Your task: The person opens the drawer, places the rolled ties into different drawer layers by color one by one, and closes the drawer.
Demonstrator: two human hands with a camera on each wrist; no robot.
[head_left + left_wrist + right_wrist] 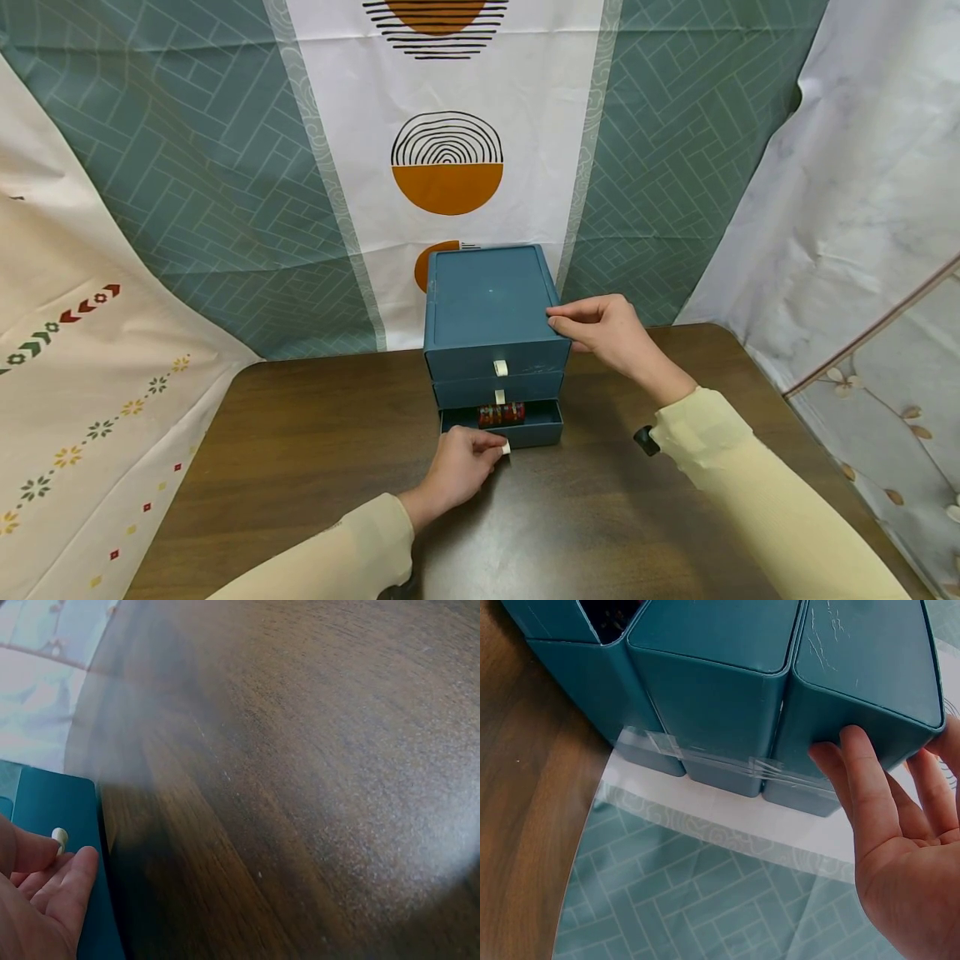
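Note:
A blue three-tier drawer unit (491, 300) stands at the back of the table, its bottom drawer (534, 435) pulled partly out. Inside that drawer lies a dark red patterned roll-shaped item (501, 414); its kind is unclear. My left hand (459, 465) pinches the small white pull tab (506, 448) on the drawer front between thumb and fingers. In the left wrist view the tab (60, 838) shows at the fingertips. My right hand (611, 333) rests on the unit's upper right edge, thumb on top and fingers against the side (855, 761).
White tabs mark the top drawer (465, 364) and middle drawer (465, 390), both closed. Clear tape (705, 759) runs across the unit's side. A patterned curtain (337, 208) hangs right behind it. Brown wooden table (315, 450) surrounds the unit.

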